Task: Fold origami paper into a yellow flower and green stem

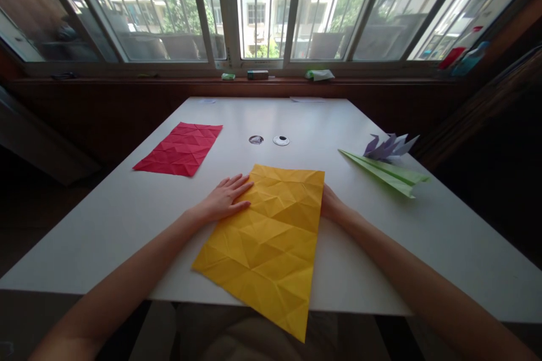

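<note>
Yellow creased paper [275,237]: overhangs near edge of white tabletop [368,265]; creasing seemingly done, shaping left. Left hand [226,198]: fingers extended onto paper's left edge. Right hand [334,204]: fingers hidden, grip can't tell. 1 red creased sheet [183,149] beyond.

Plain yellow paper [271,231], crease-patterned

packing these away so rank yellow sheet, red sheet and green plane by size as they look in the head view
Yellow sheet
Red sheet
Green plane
The yellow one is nearest, so real sizes are unsure.
</note>
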The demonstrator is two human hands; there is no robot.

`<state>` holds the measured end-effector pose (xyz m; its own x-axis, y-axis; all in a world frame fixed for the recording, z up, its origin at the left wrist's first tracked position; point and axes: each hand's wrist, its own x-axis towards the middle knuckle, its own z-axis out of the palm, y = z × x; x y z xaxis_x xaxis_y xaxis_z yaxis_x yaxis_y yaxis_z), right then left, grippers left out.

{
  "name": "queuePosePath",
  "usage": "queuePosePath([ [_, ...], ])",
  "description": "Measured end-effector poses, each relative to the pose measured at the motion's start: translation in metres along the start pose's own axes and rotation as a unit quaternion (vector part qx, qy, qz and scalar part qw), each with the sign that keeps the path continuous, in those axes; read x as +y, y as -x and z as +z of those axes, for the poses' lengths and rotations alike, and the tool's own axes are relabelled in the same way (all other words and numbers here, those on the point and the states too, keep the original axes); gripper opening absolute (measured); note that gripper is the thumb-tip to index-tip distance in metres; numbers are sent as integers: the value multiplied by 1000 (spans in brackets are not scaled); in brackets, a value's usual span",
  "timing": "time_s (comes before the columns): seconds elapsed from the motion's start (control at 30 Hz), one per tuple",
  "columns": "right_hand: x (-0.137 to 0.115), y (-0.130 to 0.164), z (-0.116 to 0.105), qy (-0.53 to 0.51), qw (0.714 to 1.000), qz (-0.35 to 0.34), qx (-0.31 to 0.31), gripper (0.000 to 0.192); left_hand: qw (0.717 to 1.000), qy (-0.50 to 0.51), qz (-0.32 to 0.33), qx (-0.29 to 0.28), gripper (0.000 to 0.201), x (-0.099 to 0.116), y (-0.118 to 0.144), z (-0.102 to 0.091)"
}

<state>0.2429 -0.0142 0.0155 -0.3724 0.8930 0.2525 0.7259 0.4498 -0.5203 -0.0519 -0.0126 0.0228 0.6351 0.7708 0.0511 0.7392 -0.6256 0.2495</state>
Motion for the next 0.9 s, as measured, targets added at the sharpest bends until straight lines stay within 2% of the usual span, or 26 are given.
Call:
queuePosePath([
  [0.07,-2,-1,0,-36,999,25,17,25,1000,-7,-19,-1,57,-3,-2,6],
  [0.2,-2,-4,-1,-139,987,57,53,22,998,-8,-50,32,57,1,-4,15],
  [0.27,-1,-5,-3,-231,965,101,72,27,996,-9,-76,52,57,3,-6,17],
  [0.37,-1,-6,-4,-382,909,152,66,45,989,-17,-124,78,56,3,-7,18],
  [0.43,0,-6,-4,-396,904,154,35,44,986,-21,-144,84,57,2,-8,19],
  [0.53,3,-8,0,-336,931,140,2,34,983,-20,-158,92,60,0,-9,21],
  [0.6,5,-10,3,-317,937,147,14,32,981,-12,-165,105,64,-1,-9,23],
  [0.67,5,-10,4,-349,922,160,41,32,977,9,-172,125,68,-2,-10,23],
  [0.8,-2,-7,-1,-475,864,155,68,34,964,128,-160,172,75,-2,-10,16],
  [0.87,-6,-4,-4,-508,845,150,65,34,940,255,-142,178,79,0,-10,11],
  [0.9,-8,-3,-5,-518,840,148,64,33,917,334,-136,172,80,1,-10,8],
])
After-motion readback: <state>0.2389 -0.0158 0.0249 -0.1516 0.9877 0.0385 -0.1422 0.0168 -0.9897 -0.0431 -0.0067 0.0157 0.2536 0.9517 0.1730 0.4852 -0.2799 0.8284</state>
